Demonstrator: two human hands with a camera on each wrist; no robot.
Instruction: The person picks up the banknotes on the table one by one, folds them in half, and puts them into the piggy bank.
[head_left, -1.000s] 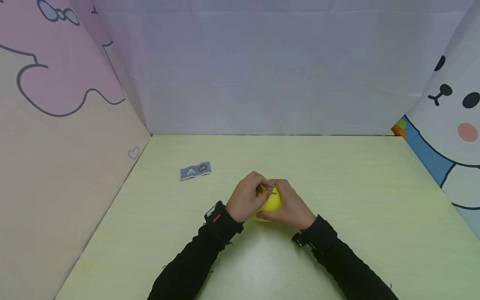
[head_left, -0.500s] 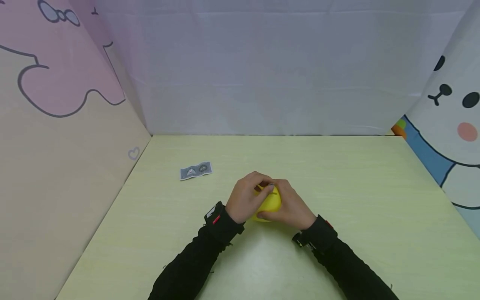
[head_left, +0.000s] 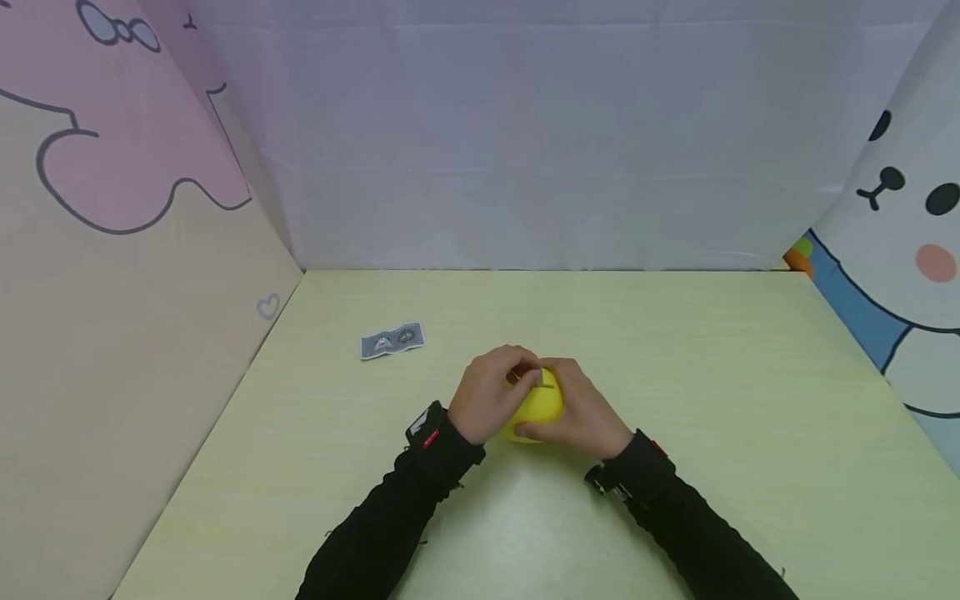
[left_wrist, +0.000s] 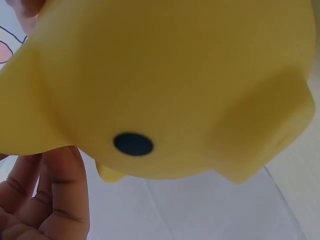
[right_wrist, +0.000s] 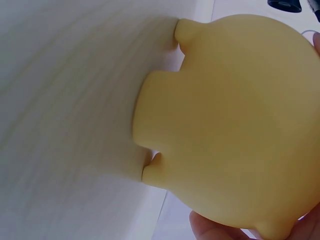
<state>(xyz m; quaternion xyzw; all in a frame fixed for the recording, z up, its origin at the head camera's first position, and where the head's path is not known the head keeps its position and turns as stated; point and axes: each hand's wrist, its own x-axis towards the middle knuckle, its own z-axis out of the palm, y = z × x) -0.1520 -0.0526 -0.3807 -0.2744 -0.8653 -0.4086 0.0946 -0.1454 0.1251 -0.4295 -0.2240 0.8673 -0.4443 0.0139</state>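
Observation:
A yellow piggy bank (head_left: 542,407) stands on the table, its feet and snout near the surface in the right wrist view. Its dark slot (head_left: 547,386) shows on top. My right hand (head_left: 583,415) grips it from the right, thumb on the near side and fingers round the far side. Over the top left of the bank, my left hand (head_left: 491,396) has thumb and forefinger together, pinching a small grey piece of folded paper (head_left: 537,378) close beside the slot. Most of that paper is hidden by the fingers. A black eye (left_wrist: 133,144) fills part of the left wrist view.
A grey printed note (head_left: 392,341) lies creased on the table (head_left: 660,333), back left of the hands. A white sheet (head_left: 525,142) hangs behind the table, with cartoon panels (head_left: 150,350) at both sides.
My left hand shifts slightly left and back from the slot, uncovering more of the bank's top. The right hand and the bank stay in place.

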